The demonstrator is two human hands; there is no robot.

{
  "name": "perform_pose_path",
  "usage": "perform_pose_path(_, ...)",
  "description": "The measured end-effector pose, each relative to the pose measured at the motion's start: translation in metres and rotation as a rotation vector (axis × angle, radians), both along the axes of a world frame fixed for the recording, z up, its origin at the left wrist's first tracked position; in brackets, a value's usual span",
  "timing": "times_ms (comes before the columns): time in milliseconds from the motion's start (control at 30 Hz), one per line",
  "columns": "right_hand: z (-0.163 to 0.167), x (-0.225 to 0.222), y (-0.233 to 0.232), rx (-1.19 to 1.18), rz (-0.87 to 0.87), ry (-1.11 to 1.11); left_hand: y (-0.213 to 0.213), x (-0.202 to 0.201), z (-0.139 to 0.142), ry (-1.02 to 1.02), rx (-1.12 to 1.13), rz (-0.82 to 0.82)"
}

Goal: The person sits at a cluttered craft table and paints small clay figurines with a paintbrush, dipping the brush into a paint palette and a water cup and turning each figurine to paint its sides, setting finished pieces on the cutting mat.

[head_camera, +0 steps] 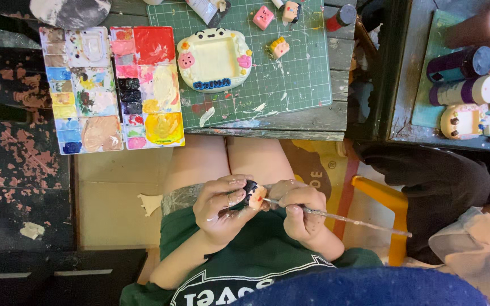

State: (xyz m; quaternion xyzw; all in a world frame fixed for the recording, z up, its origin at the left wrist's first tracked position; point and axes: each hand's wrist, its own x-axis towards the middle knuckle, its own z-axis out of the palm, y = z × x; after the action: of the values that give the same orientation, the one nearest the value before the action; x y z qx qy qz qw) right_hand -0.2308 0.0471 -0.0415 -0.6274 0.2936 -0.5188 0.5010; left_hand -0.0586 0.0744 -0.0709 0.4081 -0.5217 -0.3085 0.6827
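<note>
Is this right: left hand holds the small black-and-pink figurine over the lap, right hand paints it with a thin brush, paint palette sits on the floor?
Not quite. The head view shows the paint palette lying on the tabletop beside the green cutting mat, not on the floor. The rest holds: the left hand holds the small black-and-pink figurine over the lap, and the right hand holds a thin brush to it.

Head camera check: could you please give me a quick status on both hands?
Left hand grips small black-and-peach figurine. Right hand holds paintbrush, tip at figurine. Nothing between them.
</note>
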Motion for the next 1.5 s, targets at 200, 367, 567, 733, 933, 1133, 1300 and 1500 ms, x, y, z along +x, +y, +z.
perform_pose_path(200,-0.003,0.001,0.003,-0.006,-0.035,-0.007,-0.001,0.001,0.0,0.021,-0.003,-0.01)
perform_pose_path(367,-0.004,0.0,0.002,-0.022,-0.046,0.008,0.0,0.001,0.001,0.017,0.004,-0.019)
perform_pose_path(567,-0.004,0.0,0.002,-0.018,-0.041,-0.009,-0.001,0.001,0.001,0.023,-0.004,-0.017)
perform_pose_path(733,-0.003,0.001,0.002,-0.013,-0.039,-0.015,-0.002,0.0,0.001,0.014,-0.012,-0.017)
perform_pose_path(933,-0.001,0.001,0.002,-0.022,-0.037,-0.009,-0.001,-0.001,0.0,0.027,-0.014,-0.014)
perform_pose_path(1133,0.001,0.0,0.001,-0.056,-0.044,0.045,0.0,0.0,0.001,-0.011,-0.007,-0.007)
perform_pose_path(1300,0.004,0.0,-0.002,-0.09,-0.023,0.073,-0.001,0.0,0.001,0.009,-0.007,-0.017)
perform_pose_path(1500,0.006,-0.001,-0.003,-0.106,-0.005,0.113,-0.001,0.001,0.002,0.026,-0.01,-0.024)
